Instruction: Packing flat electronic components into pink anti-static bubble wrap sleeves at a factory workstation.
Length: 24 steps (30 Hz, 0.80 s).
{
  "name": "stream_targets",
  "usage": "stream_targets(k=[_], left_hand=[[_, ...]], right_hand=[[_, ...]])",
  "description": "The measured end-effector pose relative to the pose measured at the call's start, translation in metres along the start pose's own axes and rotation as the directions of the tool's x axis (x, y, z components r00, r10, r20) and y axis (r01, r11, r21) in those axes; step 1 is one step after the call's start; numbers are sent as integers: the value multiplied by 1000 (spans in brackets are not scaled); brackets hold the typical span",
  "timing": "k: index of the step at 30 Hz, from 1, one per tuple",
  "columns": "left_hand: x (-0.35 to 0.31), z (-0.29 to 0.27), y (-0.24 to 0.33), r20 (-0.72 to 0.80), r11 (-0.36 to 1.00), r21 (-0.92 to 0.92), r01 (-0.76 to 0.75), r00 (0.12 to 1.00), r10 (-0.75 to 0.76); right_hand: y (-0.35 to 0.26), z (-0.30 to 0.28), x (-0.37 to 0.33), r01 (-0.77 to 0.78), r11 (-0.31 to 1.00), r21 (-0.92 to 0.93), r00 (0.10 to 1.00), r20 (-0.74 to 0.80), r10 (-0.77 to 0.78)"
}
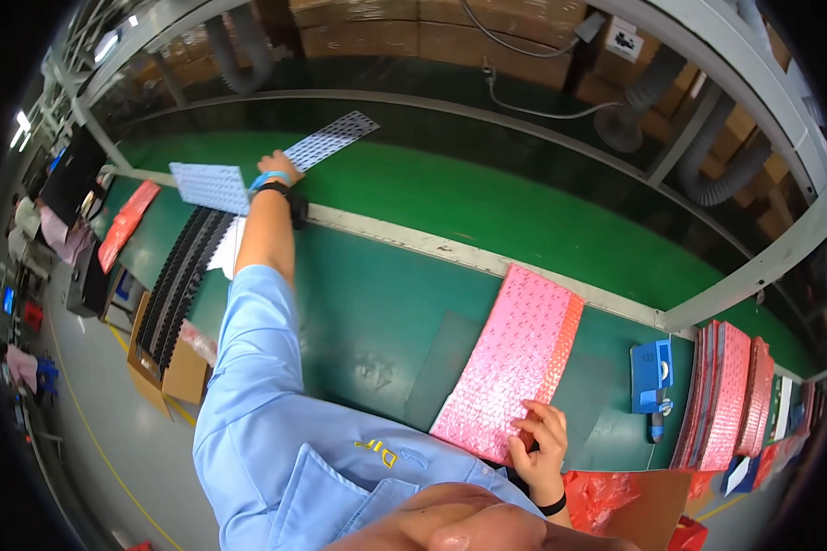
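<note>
A thin grey panel (331, 140) with rows of cut-out holes, like a keyboard plate, extends over the green belt. My left hand (280, 168), arm stretched far forward, is closed on its near end. Beside that wrist a pale blue perforated panel (209, 187) stands upright by the black slotted racks (176, 275). Closer to me, a pink bubble-wrap bag (515, 358) lies flat across the green bench. My right hand (542, 443) touches its near right edge, fingers bent and apart, holding nothing.
A blue tape dispenser (651, 376) and stacked pink bubble-wrap bags (726, 395) are on the right. A red plastic bag (127, 225) lies far left. A metal rail (432, 248) separates bench and belt (524, 220). A cardboard box (188, 367) stands below the racks.
</note>
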<state>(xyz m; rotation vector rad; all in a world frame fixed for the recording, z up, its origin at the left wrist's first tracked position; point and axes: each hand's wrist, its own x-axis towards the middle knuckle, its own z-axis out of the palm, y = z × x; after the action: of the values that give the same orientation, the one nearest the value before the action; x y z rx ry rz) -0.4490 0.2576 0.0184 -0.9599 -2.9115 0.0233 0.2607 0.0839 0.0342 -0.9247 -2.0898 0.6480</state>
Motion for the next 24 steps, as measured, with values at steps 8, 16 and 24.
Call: stream_targets(k=[8,16,24], left_hand=[[38,17,-50,2,950,-208,-231,972,236],[-63,-55,24,-194,903,-341,-263,959,206],[-304,-158,71,-597,385,-294,-875,483,640]], right_hand=[[3,-6,13,-70,996,54,997,42,68],[0,-7,5,-108,985,136,994,-4,110],[-12,-45,39,-290,551,782,889,7,458]])
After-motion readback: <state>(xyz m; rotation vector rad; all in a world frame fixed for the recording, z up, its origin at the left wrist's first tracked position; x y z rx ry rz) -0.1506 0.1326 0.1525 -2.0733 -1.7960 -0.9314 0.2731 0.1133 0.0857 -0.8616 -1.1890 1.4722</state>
